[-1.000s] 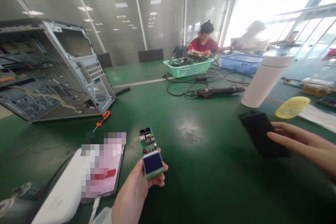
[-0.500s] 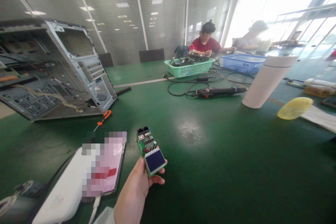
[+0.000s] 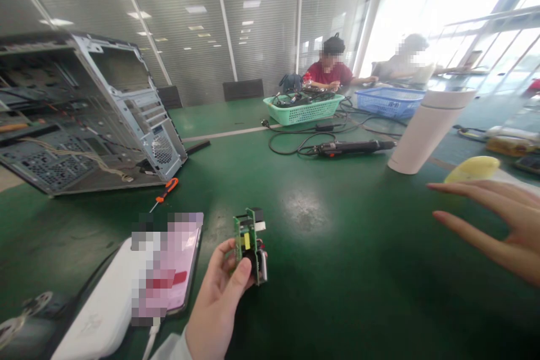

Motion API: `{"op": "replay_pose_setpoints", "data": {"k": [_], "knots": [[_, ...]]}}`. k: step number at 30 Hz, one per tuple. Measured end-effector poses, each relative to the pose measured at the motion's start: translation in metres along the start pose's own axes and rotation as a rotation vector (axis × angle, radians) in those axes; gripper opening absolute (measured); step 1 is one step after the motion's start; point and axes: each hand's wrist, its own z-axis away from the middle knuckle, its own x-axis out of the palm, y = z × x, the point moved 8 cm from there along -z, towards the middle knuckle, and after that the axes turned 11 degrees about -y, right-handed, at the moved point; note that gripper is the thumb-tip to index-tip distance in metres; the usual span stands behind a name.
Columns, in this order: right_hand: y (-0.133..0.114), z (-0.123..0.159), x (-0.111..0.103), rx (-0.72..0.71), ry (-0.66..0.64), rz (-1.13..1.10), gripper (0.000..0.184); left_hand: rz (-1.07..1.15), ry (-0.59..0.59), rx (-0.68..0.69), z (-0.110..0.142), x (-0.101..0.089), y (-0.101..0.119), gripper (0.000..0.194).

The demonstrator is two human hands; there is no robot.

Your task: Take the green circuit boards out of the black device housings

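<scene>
My left hand (image 3: 225, 284) is closed on a small green circuit board assembly (image 3: 251, 244), thumb against its near side. The assembly is turned edge-on, showing two stacked boards with a yellow part between them and black and white parts on the right. Its display now faces away to the right, mostly hidden. At the right edge, my right hand (image 3: 498, 225) hangs over the table with fingers spread and nothing in them. Just behind its fingers lies a yellow rounded object (image 3: 475, 169), partly covered by the hand.
On the left are an open computer case (image 3: 122, 112), an orange-handled screwdriver (image 3: 169, 188), a white power bank (image 3: 103, 304) and a phone (image 3: 185, 253). Farther back lie a corded electric screwdriver (image 3: 352, 148), green basket (image 3: 307, 114), blue basket (image 3: 386, 102) and pale bottle (image 3: 428, 135). Two people sit beyond.
My left hand has rotated the circuit board assembly from display-up to edge-on. My right hand has come into view from the right, fingers apart.
</scene>
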Motion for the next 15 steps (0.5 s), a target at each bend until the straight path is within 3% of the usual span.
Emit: {"op": "replay_pose_setpoints", "data": {"k": [4,7,11,15], "knots": [[-0.111,-0.008,-0.015,-0.372,0.089,-0.042,0.039,-0.289,-0.147,0.119,0.003,0.007,0.008,0.039],[-0.165,-0.009,-0.018,-0.507,0.033,-0.108,0.037,-0.571,-0.217,0.261,0.008,0.018,0.02,0.028],[-0.213,-0.006,-0.003,-0.679,-0.052,-0.224,0.049,-0.752,-0.271,0.406,0.014,0.03,0.031,0.026],[-0.232,-0.011,0.004,-0.665,0.051,-0.541,0.046,-0.746,-0.359,0.423,0.018,0.038,0.03,0.028]]}}
